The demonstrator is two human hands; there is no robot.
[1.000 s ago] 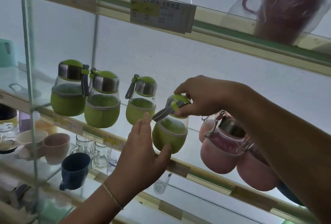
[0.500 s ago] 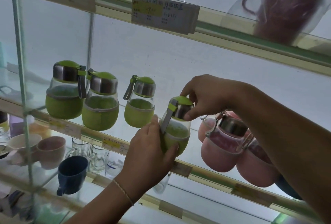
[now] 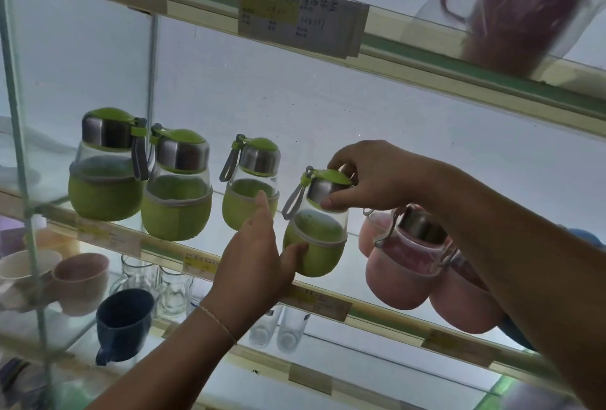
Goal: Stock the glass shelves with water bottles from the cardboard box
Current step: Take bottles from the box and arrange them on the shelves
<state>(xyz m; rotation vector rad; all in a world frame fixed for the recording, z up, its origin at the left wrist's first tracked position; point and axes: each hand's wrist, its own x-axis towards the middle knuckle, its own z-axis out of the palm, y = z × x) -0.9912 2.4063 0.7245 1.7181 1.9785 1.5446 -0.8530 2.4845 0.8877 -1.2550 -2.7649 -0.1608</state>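
Lit glass shelves [image 3: 377, 306] with paper price tags fill the frame. On the middle shelf, from the left, 3 green bottles [image 3: 177, 186] stand in a row. At centre the left hand [image 3: 252, 265] cups the sleeve of a 4th green bottle [image 3: 314, 229], thumb against its base, while the right hand [image 3: 370, 176] pinches its steel cap. Pink bottles [image 3: 403, 262] sit just right of it. The step looks like squaring this bottle into the row; next would be letting go and returning to the box, which is out of view.

Single head view, close, angled up at glass shelves [image 3: 328, 298].
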